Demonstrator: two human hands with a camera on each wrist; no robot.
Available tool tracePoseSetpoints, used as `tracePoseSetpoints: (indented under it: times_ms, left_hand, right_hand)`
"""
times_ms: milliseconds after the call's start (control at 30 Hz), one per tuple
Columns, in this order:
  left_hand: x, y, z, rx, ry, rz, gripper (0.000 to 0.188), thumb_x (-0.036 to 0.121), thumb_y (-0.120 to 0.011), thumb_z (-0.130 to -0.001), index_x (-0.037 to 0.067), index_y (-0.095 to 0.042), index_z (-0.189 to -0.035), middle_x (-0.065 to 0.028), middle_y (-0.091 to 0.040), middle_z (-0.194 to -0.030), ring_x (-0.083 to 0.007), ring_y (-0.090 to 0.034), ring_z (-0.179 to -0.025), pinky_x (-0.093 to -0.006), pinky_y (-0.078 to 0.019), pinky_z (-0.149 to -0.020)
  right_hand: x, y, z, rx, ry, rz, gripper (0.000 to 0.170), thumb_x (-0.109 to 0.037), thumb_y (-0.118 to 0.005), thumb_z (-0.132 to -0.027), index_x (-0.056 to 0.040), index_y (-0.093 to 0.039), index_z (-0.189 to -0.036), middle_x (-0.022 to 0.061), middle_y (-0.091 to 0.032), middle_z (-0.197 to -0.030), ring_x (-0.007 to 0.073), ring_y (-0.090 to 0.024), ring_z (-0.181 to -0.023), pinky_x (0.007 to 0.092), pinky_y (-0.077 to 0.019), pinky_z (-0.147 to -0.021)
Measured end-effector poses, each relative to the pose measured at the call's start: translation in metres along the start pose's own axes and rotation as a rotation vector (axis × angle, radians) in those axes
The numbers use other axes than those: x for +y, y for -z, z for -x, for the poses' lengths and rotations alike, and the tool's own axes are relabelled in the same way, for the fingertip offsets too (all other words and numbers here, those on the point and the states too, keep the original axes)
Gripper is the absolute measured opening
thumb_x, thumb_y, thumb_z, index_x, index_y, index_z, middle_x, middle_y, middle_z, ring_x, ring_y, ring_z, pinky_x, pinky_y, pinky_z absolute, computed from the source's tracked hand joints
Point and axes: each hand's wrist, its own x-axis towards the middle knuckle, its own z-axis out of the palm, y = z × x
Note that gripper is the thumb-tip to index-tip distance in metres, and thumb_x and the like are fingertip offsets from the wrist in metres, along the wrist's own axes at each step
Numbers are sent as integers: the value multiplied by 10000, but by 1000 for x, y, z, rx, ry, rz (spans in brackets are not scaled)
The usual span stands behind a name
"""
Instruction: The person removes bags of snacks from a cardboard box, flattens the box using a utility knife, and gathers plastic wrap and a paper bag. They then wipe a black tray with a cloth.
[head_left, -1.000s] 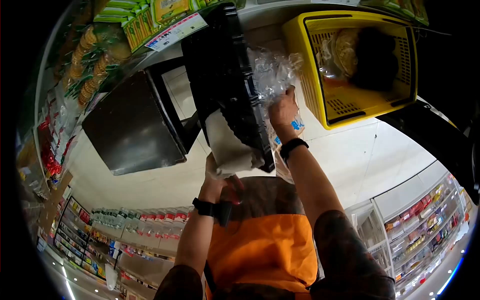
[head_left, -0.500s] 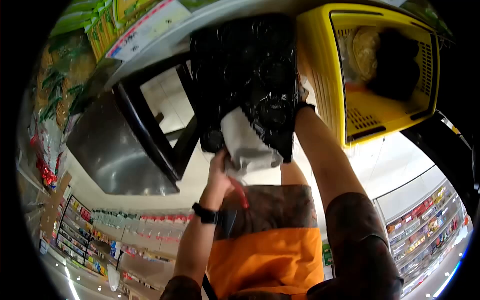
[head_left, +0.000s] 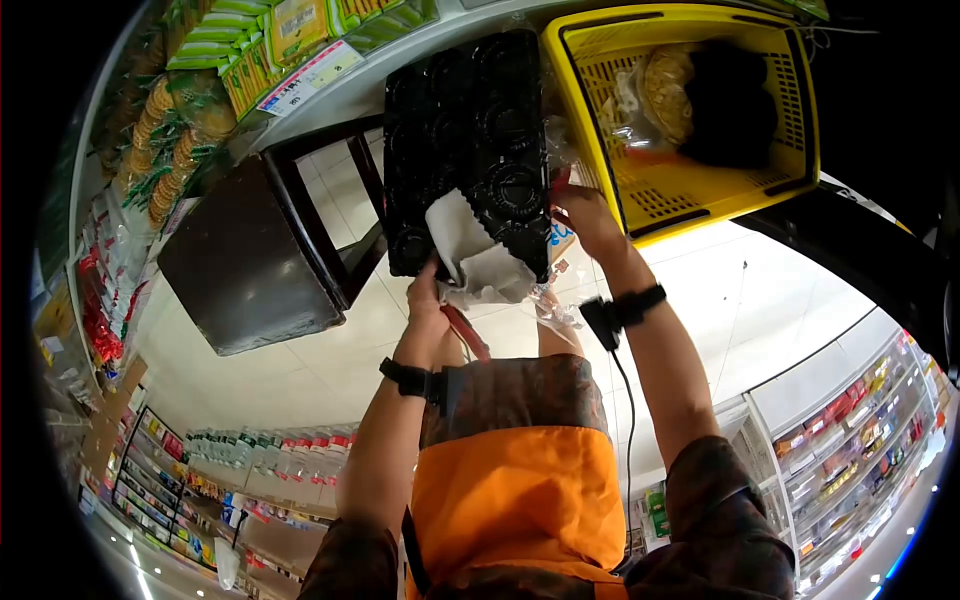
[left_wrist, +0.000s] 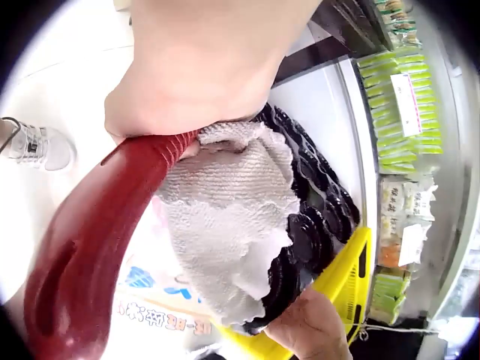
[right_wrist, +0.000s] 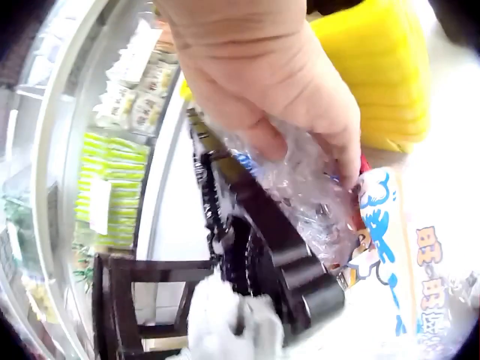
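My left hand (head_left: 428, 315) grips a grey-white cloth (left_wrist: 225, 202) together with a red handle (left_wrist: 97, 247); the tool's other end is hidden. A black plastic tray (head_left: 440, 110) with round moulded cups stands tilted before me, its lower corner close to the left fingers and the cloth lying across its face. At the tray's right edge my right hand (head_left: 597, 225) has its fingers bent into crinkled clear plastic wrap (right_wrist: 311, 202). Beside that wrap hangs a white printed bag (right_wrist: 379, 225) with blue lettering.
A yellow basket (head_left: 592, 165) stands right of the tray, holding a wrapped pale item (head_left: 667, 90) and a dark one. A dark brown stool (head_left: 250, 270) is at the left. Shelves of green snack packs (head_left: 225, 35) run along the far side. Bottles (head_left: 300, 455) line a shelf behind.
The tray has turned from edge-on to showing its cupped face. My right hand went behind the tray and shows again at its right edge. The left hand keeps the cloth and red handle.
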Motion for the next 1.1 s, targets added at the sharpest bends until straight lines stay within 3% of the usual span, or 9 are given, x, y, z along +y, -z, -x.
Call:
tracePoseSetpoints:
  times_ms: [67, 200, 267, 300, 333, 400, 467, 900, 1100]
  left_hand:
    - [-9, -12, 28, -60, 32, 12, 375, 315, -572, -917, 56, -595, -1187, -96, -641, -1135, -253, -621, -1014, -404, -509, -891]
    - [-18, -37, 44, -147, -65, -45, 465, 455, -724, -809, 39, -660, -1007, -61, -642, -863, -186, -607, -821, -321, -501, -753]
    - [-4, -28, 40, -165, 191, -142, 522, 519, -706, -800, 39, -652, -998, -51, -626, -824, -185, -596, -782, -321, -493, -741]
    - [0, -19, 35, -218, 220, -189, 554, 477, -638, -870, 64, -586, -1236, -110, -645, -1156, -250, -633, -1015, -406, -520, -879]
    - [8, -15, 38, -425, 168, -315, 550, 480, -633, -872, 67, -593, -1234, -114, -643, -1166, -250, -637, -1014, -398, -519, -887]
    - [20, -27, 83, -292, 226, -410, 484, 470, -620, -887, 82, -638, -1176, -54, -658, -924, -182, -620, -862, -328, -515, -761]
    - [32, -21, 102, -278, 272, -500, 458, 440, -625, -892, 82, -635, -1177, -70, -662, -1002, -183, -629, -899, -329, -524, -776]
    - [71, -84, 337, -624, -84, -522, 388, 309, -578, -933, 63, -581, -1233, -80, -636, -1167, -210, -634, -1015, -372, -519, -873]
    - [-17, -162, 446, -828, -82, -489, 397, 258, -415, -999, 63, -493, -1335, -95, -589, -1263, -228, -599, -1110, -383, -506, -930]
  right_hand:
    - [3, -20, 25, 399, 45, -128, 418, -210, -519, -955, 68, -518, -1267, 125, -611, -1171, 171, -577, -1027, 321, -464, -909]
    - [-47, -53, 110, 664, 222, -15, 521, -248, -567, -950, 30, -416, -1363, 169, -553, -1270, 219, -572, -1091, 328, -473, -915]
    - [-44, -55, 145, 599, 258, 16, 462, -183, -563, -948, 23, -438, -1342, 154, -530, -1299, 228, -575, -1094, 323, -474, -926]
    - [-52, -53, 169, 534, 220, 0, 438, -152, -555, -948, 18, -444, -1335, 148, -533, -1294, 226, -574, -1095, 322, -478, -923]
    - [-60, -53, 193, 467, 184, -19, 415, -121, -546, -948, 14, -450, -1328, 141, -537, -1289, 224, -572, -1097, 321, -483, -920]
    - [-50, -59, 230, 521, 216, -97, 348, -101, -529, -953, 13, -492, -1279, 134, -589, -1204, 210, -593, -1052, 315, -500, -881]
    - [-48, -61, 270, 536, 197, -113, 319, -100, -519, -958, 15, -512, -1255, 133, -612, -1155, 203, -612, -1010, 312, -508, -863]
    - [-38, -91, 529, 808, 256, -363, 243, -116, -515, -973, 42, -578, -1148, 128, -666, -998, 180, -655, -863, 287, -513, -784]
    - [14, -44, 628, 937, 279, -476, 267, -123, -532, -967, 42, -569, -1173, 132, -653, -1024, 168, -641, -870, 282, -517, -793]
